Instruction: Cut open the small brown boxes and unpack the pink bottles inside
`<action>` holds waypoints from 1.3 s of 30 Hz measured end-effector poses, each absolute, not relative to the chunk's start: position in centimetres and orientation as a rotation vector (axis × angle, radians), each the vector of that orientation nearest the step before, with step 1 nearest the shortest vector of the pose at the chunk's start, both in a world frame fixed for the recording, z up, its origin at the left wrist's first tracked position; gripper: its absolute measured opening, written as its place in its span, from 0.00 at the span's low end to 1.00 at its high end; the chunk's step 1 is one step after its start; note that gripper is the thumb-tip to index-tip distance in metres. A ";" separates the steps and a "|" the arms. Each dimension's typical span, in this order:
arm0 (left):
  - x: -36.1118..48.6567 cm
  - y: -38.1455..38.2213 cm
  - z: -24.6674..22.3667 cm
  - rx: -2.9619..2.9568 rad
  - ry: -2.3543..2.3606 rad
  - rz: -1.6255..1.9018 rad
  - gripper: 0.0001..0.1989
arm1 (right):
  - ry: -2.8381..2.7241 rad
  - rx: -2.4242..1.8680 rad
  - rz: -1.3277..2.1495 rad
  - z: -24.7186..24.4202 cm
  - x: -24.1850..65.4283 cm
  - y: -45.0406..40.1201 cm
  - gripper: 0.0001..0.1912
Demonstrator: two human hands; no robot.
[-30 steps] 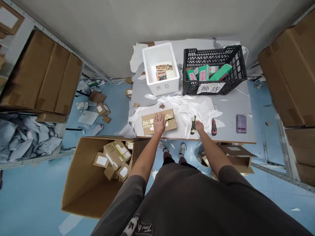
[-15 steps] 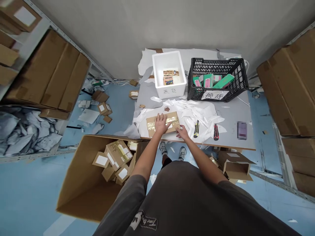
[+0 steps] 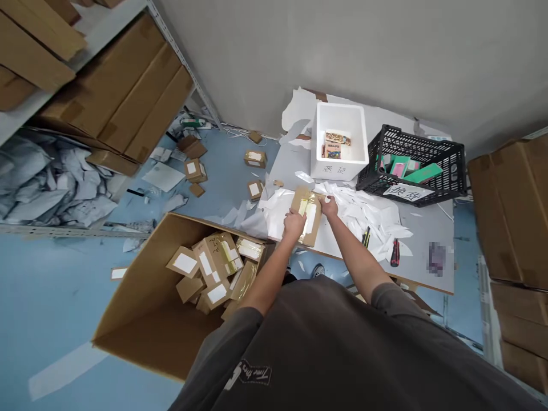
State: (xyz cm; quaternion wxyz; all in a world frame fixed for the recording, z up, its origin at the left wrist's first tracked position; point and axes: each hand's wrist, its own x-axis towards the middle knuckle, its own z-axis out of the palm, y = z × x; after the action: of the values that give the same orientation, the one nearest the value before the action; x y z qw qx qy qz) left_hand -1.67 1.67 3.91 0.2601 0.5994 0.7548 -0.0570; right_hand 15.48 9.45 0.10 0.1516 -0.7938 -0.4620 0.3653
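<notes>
A flat brown cardboard box (image 3: 311, 221) with shiny tape and a white label is over the near left part of the table. My left hand (image 3: 294, 224) is closed on the box's left side, and my right hand (image 3: 329, 206) grips its upper right edge. Part of the box is covered by the left hand. White paper scraps (image 3: 362, 208) lie around and beyond it. To the right on the table are a yellow-and-black utility knife (image 3: 366, 237) and a red-and-black one (image 3: 395, 253).
Behind the scraps stand a white foam bin (image 3: 338, 169) and a black plastic crate (image 3: 445, 197) holding green-and-pink boxes. A large open carton (image 3: 141, 319) with several small parcels sits at left. Shelves with cartons (image 3: 124, 85) flank the table, and small boxes (image 3: 256, 158) lie on the floor.
The box has been turned from lying crosswise to lengthwise, and a white label now shows on it. My left hand has moved from flat on top to gripping its side. The view has swung left.
</notes>
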 end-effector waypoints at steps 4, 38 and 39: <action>-6.4 3.2 4.9 1.574 1.852 -0.028 0.34 | -1.491 -2.231 0.920 1.2 13.9 5.0 0.50; -9.5 -3.3 2.2 2.003 1.297 -0.106 0.45 | -1.515 -2.289 0.560 2.3 15.7 -1.7 0.27; -9.2 -3.5 2.2 2.000 1.298 -0.086 0.43 | -1.625 -2.224 0.583 2.7 15.2 -1.5 0.25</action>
State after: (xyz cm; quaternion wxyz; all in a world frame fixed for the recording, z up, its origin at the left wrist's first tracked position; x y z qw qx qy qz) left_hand -9.18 -3.54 2.19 0.3688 0.7792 0.5057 -0.0335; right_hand 15.16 -1.54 2.71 0.1624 -0.7796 -0.5694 0.2043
